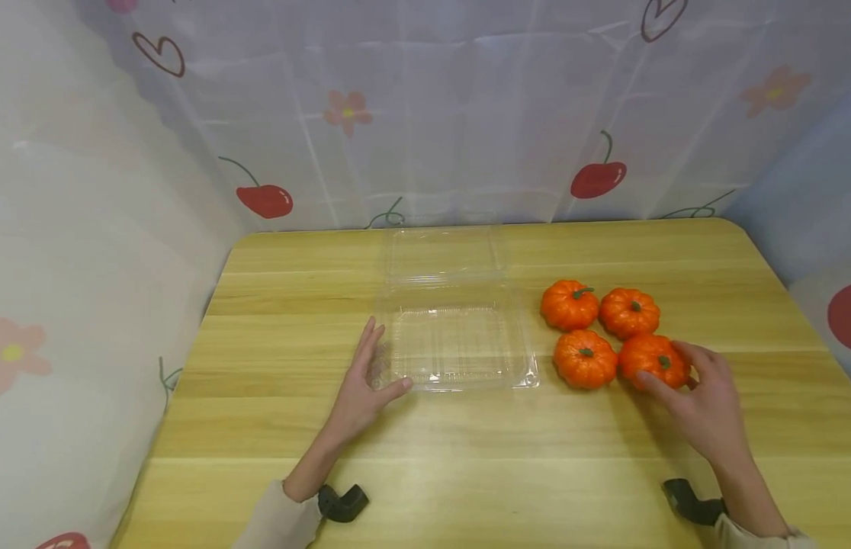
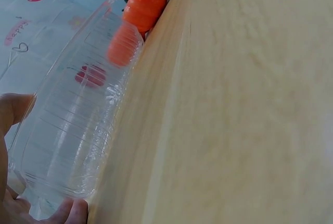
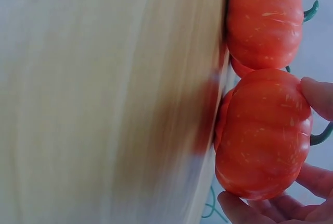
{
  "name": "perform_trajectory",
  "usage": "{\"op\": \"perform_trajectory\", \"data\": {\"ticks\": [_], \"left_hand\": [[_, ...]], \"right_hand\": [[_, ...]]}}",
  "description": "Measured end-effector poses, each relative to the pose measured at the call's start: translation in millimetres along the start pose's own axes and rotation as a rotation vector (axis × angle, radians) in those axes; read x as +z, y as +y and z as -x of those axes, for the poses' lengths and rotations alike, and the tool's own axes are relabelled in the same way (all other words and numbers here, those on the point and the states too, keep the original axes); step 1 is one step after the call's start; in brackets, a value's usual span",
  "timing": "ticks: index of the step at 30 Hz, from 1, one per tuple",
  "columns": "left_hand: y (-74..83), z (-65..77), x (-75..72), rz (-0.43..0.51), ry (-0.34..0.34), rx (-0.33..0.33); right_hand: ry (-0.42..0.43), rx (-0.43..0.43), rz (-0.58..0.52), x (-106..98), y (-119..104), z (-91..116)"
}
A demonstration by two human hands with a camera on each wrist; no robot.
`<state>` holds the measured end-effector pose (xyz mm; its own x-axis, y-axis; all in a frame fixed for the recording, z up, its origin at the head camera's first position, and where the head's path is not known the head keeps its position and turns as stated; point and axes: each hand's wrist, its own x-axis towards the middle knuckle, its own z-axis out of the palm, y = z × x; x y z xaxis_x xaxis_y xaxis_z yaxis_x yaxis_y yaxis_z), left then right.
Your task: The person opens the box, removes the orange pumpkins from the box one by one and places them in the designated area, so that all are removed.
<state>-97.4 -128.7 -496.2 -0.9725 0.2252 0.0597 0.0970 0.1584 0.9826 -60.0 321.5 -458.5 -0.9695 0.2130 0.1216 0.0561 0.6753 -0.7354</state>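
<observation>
Four-lobed grouping aside, several small orange toy pumpkins with green stems sit together on the right of the table. My right hand (image 1: 710,400) grips the front-right pumpkin (image 1: 648,360), thumb on one side and fingers on the other. In the right wrist view that pumpkin (image 3: 263,135) lies between the thumb and fingertips. Beside it is the front-left pumpkin (image 1: 585,358). A clear plastic clamshell box (image 1: 453,385) lies with its lid (image 1: 444,252) folded back. My left hand (image 1: 360,393) rests at its front-left corner, fingers extended along the side, thumb at the front rim.
Behind the two front pumpkins stand a back-left pumpkin (image 1: 568,305) and a back-right pumpkin (image 1: 630,313). The wooden table (image 1: 467,473) meets a printed curtain (image 1: 432,137) at its far edge. Dark curved pieces (image 1: 343,505) are worn at both wrists.
</observation>
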Motion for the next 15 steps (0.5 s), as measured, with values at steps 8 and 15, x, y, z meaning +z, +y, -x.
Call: {"op": "perform_trajectory", "data": {"ticks": [8,15], "left_hand": [[-0.2,0.2,0.3,0.003,0.003,0.000],[-0.6,-0.4,0.0,0.001,0.001,0.006]], "right_hand": [[-0.012,0.009,0.013,3.3,1.5,-2.0],[0.002,-0.042,0.049,5.8,4.7,-3.4]]}}
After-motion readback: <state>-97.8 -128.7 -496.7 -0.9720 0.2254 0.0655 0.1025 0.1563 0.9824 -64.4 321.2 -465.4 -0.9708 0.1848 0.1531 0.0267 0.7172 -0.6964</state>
